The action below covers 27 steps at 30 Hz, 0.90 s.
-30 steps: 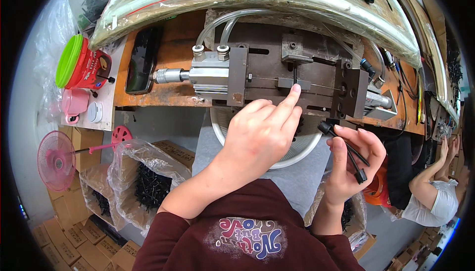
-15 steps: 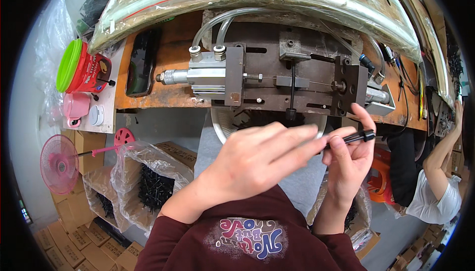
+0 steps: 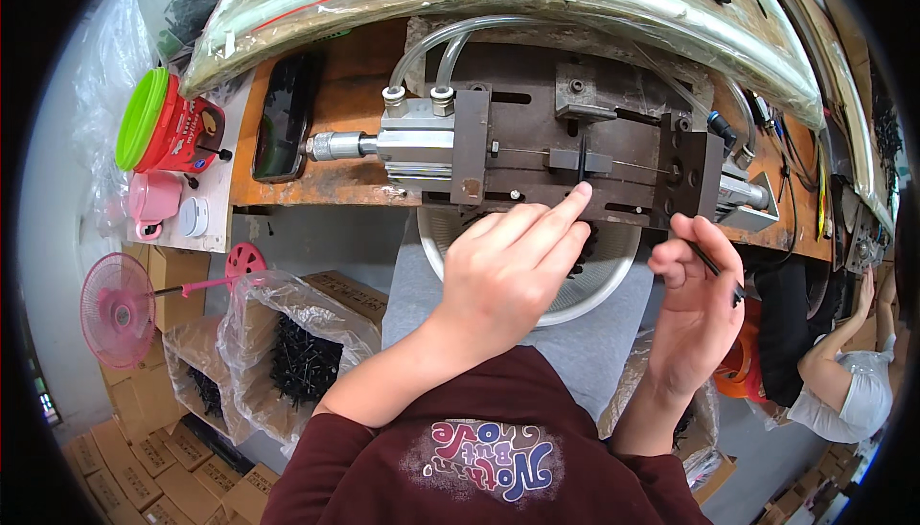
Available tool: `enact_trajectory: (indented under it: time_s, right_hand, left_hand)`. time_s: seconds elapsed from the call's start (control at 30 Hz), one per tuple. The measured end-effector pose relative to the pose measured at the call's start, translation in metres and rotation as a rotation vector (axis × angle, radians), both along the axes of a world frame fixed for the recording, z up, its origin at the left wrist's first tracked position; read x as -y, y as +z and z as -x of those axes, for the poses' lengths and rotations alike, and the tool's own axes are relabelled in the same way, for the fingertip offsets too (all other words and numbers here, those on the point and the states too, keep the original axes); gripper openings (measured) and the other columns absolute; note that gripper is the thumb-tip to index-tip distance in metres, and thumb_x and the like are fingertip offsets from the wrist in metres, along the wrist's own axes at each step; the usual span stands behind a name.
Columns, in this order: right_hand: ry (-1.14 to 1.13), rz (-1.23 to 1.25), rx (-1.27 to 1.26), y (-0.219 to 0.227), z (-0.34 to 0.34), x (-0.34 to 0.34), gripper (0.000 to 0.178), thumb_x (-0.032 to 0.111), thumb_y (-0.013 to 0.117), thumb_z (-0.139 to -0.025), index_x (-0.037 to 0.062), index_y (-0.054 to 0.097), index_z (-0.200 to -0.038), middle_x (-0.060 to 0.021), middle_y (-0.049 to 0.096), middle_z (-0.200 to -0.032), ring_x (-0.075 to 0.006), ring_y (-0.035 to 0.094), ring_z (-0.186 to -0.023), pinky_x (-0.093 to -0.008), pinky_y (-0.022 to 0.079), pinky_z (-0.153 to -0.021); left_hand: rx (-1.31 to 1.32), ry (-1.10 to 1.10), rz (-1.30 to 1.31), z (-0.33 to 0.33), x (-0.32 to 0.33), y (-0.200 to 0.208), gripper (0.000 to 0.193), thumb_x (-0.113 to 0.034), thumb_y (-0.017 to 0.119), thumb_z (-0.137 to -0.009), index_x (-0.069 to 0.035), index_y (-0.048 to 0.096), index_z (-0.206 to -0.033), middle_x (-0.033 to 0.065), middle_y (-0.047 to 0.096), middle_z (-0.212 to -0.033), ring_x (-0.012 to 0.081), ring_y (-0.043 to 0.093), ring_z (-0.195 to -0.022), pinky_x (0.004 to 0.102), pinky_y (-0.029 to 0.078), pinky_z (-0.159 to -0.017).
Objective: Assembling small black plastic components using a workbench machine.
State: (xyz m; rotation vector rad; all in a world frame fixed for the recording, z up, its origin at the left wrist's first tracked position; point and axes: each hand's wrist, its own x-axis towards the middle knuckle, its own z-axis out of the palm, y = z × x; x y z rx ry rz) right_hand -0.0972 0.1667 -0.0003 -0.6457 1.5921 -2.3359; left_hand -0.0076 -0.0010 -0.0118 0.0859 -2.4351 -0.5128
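A metal clamping jig [image 3: 628, 175] with pneumatic cylinders stands on the bench in front of me. A thin black plastic rod [image 3: 583, 153] lies across the small block at its centre. My left hand [image 3: 508, 271] reaches to the near end of this rod, its fingers closed round that end and hiding it. To the right, just below the jig's right-hand plate, my right hand [image 3: 700, 309] holds a second black rod [image 3: 711, 264] between thumb and fingers, slanting down to the right. Under the left hand, a white basket [image 3: 575, 314] holds black parts, mostly hidden.
Clear hoses [image 3: 498, 22] arch over the jig. A phone [image 3: 283, 123], red tub [image 3: 187, 127] and pink cup [image 3: 153, 197] stand at left. Plastic bags of black rods [image 3: 302, 357] and a pink fan [image 3: 117, 309] are lower left. Another person [image 3: 848, 381] works at far right.
My left hand has left the rod in my right hand and gone up to the jig's rod. The jig's left piston has pulled back from the centre block. The right-hand rod has tilted downward.
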Motion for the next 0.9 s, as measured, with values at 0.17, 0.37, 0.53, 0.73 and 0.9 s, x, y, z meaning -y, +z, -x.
enact_trajectory:
  time_s: [0.17, 0.37, 0.53, 0.73, 0.9]
  right_hand:
    - [-0.006, 0.092, 0.017, 0.010, -0.004, 0.005, 0.082, 0.056, 0.029, -0.101, -0.0170, 0.034, -0.139, -0.0338, 0.045, -0.138, -0.0389, 0.056, -0.121, -0.0403, 0.044, -0.103]
    - [-0.139, -0.140, -0.216, 0.012, -0.010, 0.006, 0.065, 0.047, 0.051, -0.098, -0.0073, 0.038, -0.132, -0.0358, 0.045, -0.136, -0.0418, 0.058, -0.119, -0.0434, 0.048, -0.100]
    - [-0.148, -0.130, -0.307, 0.005, -0.010, 0.000, 0.046, 0.024, 0.069, -0.091, 0.0005, 0.040, -0.118, -0.0363, 0.049, -0.131, -0.0415, 0.061, -0.114, -0.0433, 0.054, -0.094]
    - [-0.168, -0.387, -0.556, 0.007, -0.010, -0.004, 0.037, 0.000, 0.083, -0.068, -0.0008, 0.063, -0.098, -0.0225, 0.058, -0.125, -0.0254, 0.066, -0.097, -0.0345, 0.054, -0.087]
    - [-0.145, -0.605, -0.873, 0.011, 0.001, 0.011, 0.030, 0.000, 0.082, -0.069, -0.0006, 0.068, -0.096, -0.0183, 0.063, -0.120, -0.0276, 0.066, -0.101, -0.0355, 0.056, -0.082]
  left_hand:
    - [0.096, 0.033, 0.025, 0.007, -0.002, 0.005, 0.025, -0.010, 0.078, -0.069, -0.006, 0.071, -0.093, 0.0052, 0.069, -0.121, 0.0164, 0.067, -0.071, 0.0285, 0.051, -0.066]
    - [0.065, 0.033, 0.001, 0.009, 0.001, -0.001, 0.024, -0.012, 0.078, -0.072, -0.006, 0.073, -0.095, 0.0051, 0.069, -0.121, 0.0150, 0.068, -0.070, 0.0263, 0.051, -0.062]
    - [0.055, 0.025, -0.066, 0.009, 0.001, -0.002, 0.025, -0.014, 0.078, -0.074, -0.006, 0.073, -0.097, 0.0040, 0.069, -0.121, 0.0148, 0.069, -0.069, 0.0251, 0.051, -0.061]
    - [0.027, 0.009, -0.112, 0.009, 0.002, -0.005, 0.025, -0.013, 0.078, -0.073, -0.006, 0.073, -0.097, 0.0042, 0.069, -0.121, 0.0152, 0.069, -0.068, 0.0254, 0.052, -0.060]
    - [-0.011, 0.019, -0.073, 0.008, 0.003, -0.009, 0.024, -0.012, 0.078, -0.073, -0.006, 0.073, -0.096, 0.0050, 0.069, -0.120, 0.0160, 0.067, -0.065, 0.0258, 0.052, -0.059]
